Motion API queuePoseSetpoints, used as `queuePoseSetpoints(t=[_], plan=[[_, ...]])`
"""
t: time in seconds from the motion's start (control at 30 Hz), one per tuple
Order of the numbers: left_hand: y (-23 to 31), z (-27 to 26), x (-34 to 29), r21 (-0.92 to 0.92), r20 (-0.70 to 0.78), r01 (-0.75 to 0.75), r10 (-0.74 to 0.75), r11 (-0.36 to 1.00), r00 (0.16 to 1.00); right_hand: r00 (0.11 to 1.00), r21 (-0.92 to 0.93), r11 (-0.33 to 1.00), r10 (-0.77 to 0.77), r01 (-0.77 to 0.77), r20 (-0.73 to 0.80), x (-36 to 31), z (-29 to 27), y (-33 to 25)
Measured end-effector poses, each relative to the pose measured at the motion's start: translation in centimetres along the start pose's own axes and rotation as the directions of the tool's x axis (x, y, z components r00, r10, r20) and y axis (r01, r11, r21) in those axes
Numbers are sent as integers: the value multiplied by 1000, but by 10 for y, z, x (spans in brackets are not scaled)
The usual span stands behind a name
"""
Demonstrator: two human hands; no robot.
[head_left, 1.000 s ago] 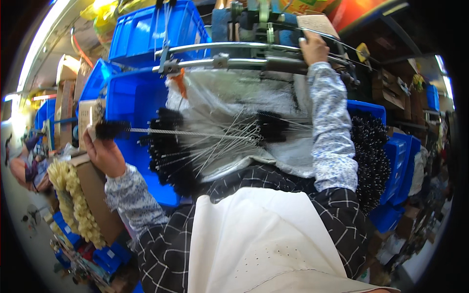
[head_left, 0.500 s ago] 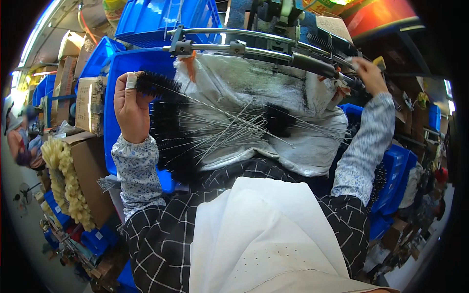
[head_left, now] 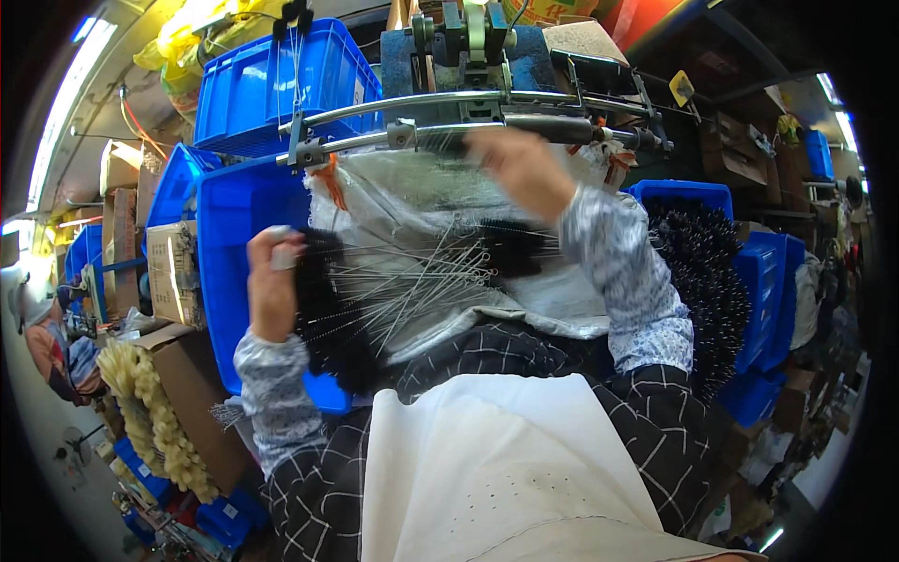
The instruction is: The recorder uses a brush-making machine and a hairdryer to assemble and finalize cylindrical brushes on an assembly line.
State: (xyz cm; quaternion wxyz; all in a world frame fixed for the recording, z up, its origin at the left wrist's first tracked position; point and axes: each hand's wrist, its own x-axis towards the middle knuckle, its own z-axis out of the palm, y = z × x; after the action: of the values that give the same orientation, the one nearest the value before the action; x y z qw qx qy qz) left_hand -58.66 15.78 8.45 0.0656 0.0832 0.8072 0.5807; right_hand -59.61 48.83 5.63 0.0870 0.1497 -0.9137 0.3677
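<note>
My left hand (head_left: pixel 272 290), with white tape on a digit, is closed at the upper left edge of a heap of black bristle brushes (head_left: pixel 332 318), gripping bristles there. The brushes' thin twisted-wire stems (head_left: pixel 421 267), some ending in small loops, fan across a whitish sheet (head_left: pixel 403 197) over my lap. More black bristles (head_left: pixel 510 248) lie at the centre right. My right hand (head_left: pixel 524 173), smeared by motion, is raised over the sheet, just below the machine's metal rod (head_left: pixel 449 133). Its fingers are too blurred to tell what they hold.
A machine head (head_left: pixel 468 51) with horizontal rods stands ahead. Blue bins (head_left: pixel 211 272) flank me on the left. To the right, a large mass of black brushes (head_left: pixel 698 290) sits by more blue bins (head_left: pixel 768 300). A person (head_left: pixel 51 347) is at the far left.
My right hand has swung left from the rods' right end to the middle. My left hand has come down from its raised brush to the heap's edge. The view has shifted.
</note>
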Motion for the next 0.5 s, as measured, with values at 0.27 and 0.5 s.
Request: queuePoseSetpoints(t=[0.27,0.5], plan=[[-114,-100,-66,290,-32,425,-435,857,900,884,-629,627,252,-459,-393,49,-34,102],[-112,-90,-62,82,-214,398,-374,914,902,905,-625,656,276,-424,-324,52,-34,104]])
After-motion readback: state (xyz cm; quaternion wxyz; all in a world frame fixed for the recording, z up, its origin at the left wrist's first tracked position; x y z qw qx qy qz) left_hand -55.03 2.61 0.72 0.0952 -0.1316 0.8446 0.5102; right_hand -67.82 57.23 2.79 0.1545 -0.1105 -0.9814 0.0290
